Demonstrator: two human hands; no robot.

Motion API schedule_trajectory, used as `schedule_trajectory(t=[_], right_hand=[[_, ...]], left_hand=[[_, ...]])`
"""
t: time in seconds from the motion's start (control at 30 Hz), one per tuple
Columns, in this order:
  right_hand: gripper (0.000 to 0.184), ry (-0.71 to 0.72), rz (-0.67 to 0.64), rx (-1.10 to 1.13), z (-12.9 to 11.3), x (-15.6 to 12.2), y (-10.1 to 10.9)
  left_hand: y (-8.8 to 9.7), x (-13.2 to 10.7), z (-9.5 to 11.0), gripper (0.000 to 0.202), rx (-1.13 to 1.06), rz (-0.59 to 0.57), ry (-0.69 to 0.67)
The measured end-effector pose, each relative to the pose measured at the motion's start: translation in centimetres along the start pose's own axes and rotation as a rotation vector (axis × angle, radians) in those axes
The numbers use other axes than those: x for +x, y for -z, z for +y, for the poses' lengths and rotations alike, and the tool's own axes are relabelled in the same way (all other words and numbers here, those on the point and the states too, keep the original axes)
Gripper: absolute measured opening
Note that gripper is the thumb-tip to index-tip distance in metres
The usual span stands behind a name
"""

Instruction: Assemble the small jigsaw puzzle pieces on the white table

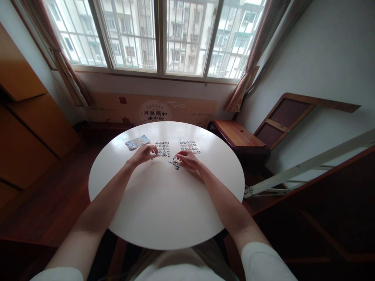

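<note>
Small jigsaw puzzle pieces lie on a round white table (164, 210). One group of pieces (164, 148) is set out in rows left of centre, and a second group of pieces (190, 146) is in rows to its right. Nearer me is a loose pile of pieces (175, 164). My left hand (145, 153) is at the left group's edge, its fingers curled into a pinch; what they hold, if anything, is too small to make out. Over the pile, my right hand (188, 158) pinches with thumb and forefinger, a puzzle piece showing at the fingertips.
A colourful printed sheet or packet (137, 142) lies on the table beyond my left hand. Behind the table are a printed cardboard panel (114, 109) and barred windows. A wooden bench (238, 133) stands at the back right, near a pale metal ladder-like frame (281, 181).
</note>
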State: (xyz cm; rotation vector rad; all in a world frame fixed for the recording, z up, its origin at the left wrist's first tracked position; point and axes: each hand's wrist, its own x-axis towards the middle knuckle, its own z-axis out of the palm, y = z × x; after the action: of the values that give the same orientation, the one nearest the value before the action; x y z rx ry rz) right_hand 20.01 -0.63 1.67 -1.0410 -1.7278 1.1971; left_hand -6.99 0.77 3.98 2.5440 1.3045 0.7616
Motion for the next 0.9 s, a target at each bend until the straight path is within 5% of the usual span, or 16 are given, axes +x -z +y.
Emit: schedule_trajectory(t=[0.47, 0.9], right_hand=[[0.03, -0.011, 0.002, 0.004, -0.51, -0.21, -0.12], [0.031, 0.002, -0.011, 0.002, -0.2, -0.12, -0.04]], left_hand=[[-0.37, -0.1, 0.32, 0.021, 0.051, -0.072, -0.116], [-0.41, -0.27, 0.26, 0.016, 0.065, -0.114, -0.041]])
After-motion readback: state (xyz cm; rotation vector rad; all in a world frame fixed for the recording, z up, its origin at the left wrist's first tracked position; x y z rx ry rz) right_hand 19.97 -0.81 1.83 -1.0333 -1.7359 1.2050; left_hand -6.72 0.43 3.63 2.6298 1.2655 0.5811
